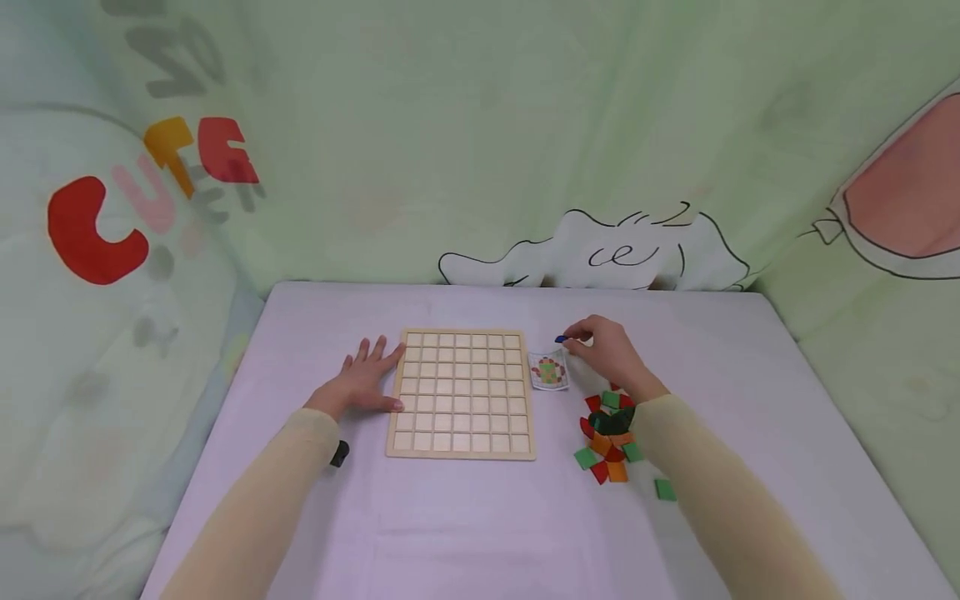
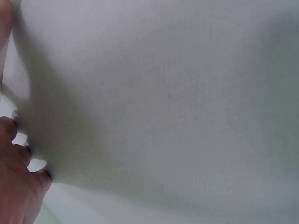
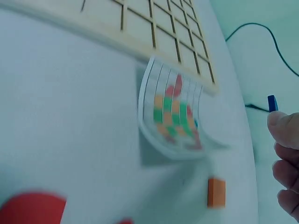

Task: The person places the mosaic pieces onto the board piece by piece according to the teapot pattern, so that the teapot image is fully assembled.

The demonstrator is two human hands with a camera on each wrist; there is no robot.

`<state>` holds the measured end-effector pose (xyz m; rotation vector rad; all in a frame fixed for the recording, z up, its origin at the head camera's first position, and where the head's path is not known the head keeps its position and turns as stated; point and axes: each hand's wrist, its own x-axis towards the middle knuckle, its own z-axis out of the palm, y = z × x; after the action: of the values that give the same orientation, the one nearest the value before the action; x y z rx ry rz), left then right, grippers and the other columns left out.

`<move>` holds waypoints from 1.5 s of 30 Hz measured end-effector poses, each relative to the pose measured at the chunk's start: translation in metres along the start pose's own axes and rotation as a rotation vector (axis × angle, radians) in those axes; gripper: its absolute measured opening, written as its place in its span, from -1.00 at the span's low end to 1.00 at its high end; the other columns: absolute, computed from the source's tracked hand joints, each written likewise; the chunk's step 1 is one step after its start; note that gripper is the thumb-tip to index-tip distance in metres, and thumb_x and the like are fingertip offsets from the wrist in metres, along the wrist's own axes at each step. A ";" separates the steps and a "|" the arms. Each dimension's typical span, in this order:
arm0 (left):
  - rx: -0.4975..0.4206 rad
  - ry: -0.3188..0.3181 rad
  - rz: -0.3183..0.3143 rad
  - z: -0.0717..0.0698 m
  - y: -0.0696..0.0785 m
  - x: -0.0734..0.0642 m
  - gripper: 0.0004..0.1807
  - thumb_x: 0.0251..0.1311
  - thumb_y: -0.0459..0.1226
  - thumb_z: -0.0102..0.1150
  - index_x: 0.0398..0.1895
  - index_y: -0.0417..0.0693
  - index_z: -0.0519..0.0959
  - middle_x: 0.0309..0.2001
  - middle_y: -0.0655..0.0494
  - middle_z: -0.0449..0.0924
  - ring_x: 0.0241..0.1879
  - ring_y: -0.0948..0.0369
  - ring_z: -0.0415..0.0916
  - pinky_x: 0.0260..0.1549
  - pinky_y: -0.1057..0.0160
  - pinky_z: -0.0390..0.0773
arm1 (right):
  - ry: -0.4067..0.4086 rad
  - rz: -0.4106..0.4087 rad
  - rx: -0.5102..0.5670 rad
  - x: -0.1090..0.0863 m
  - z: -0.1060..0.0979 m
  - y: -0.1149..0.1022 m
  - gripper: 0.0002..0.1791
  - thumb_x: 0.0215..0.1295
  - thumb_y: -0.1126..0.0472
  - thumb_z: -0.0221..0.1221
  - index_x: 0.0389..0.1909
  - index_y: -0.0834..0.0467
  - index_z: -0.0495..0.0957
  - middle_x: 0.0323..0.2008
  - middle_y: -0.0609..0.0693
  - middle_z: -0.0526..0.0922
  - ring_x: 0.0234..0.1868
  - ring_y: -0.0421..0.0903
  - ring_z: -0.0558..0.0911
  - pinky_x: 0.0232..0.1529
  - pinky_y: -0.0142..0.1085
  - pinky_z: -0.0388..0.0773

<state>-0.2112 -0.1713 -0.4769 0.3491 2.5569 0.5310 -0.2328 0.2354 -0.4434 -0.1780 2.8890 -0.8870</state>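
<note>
A wooden grid board point(image 1: 462, 457) lies flat on the table, its square cells bare. My left hand point(image 1: 363, 382) rests at its left edge with fingers spread, thumb and index finger touching the frame. In the left wrist view, only part of that hand point(image 2: 18, 182) shows at the left border. My right hand point(image 1: 606, 346) pinches a small blue tile point(image 1: 561, 339) between thumb and fingertips, above and to the right of a pattern card point(image 1: 550, 387). That card appears curled in the right wrist view, printed with a red, green and orange design.
Red, green, orange and dark green tiles point(image 1: 600, 445) lie in a loose pile under and beside the right forearm. One green tile point(image 1: 665, 489) sits apart, nearer the front. A small black object point(image 1: 340, 453) shows beside the left sleeve. Printed fabric point(image 1: 480, 150) hangs behind the table.
</note>
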 end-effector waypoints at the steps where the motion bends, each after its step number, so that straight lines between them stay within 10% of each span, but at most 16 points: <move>1: -0.002 0.000 0.000 0.000 -0.001 0.000 0.15 0.22 -0.02 0.41 0.68 -0.04 -0.16 0.65 -0.30 -0.46 0.61 -0.30 -0.58 0.52 -0.38 -0.33 | -0.004 -0.004 0.002 0.004 0.003 -0.005 -0.72 0.45 0.22 0.22 0.05 0.29 0.66 0.05 0.26 0.62 0.10 0.19 0.52 0.16 0.04 0.59; 29: 0.023 -0.021 -0.036 0.003 -0.004 0.008 0.18 0.23 0.01 0.39 0.69 0.06 -0.22 0.66 -0.20 -0.54 0.61 -0.23 -0.66 0.54 -0.33 -0.39 | -0.106 -0.122 0.055 0.066 0.092 -0.078 -0.77 0.42 0.23 0.23 -0.07 0.31 0.70 -0.06 0.22 0.66 -0.07 0.08 0.61 0.03 -0.05 0.59; 45: 0.004 0.019 -0.027 0.004 -0.004 0.006 0.17 0.18 -0.02 0.45 0.68 0.02 -0.14 0.66 -0.24 -0.46 0.63 -0.25 -0.59 0.54 -0.34 -0.34 | -0.175 -0.125 0.020 0.074 0.101 -0.093 -0.78 0.40 0.25 0.25 -0.08 0.32 0.71 -0.13 0.19 0.73 -0.11 0.04 0.66 0.01 -0.11 0.62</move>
<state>-0.2150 -0.1718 -0.4842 0.3127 2.5773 0.5214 -0.2837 0.0927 -0.4799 -0.4164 2.7303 -0.8722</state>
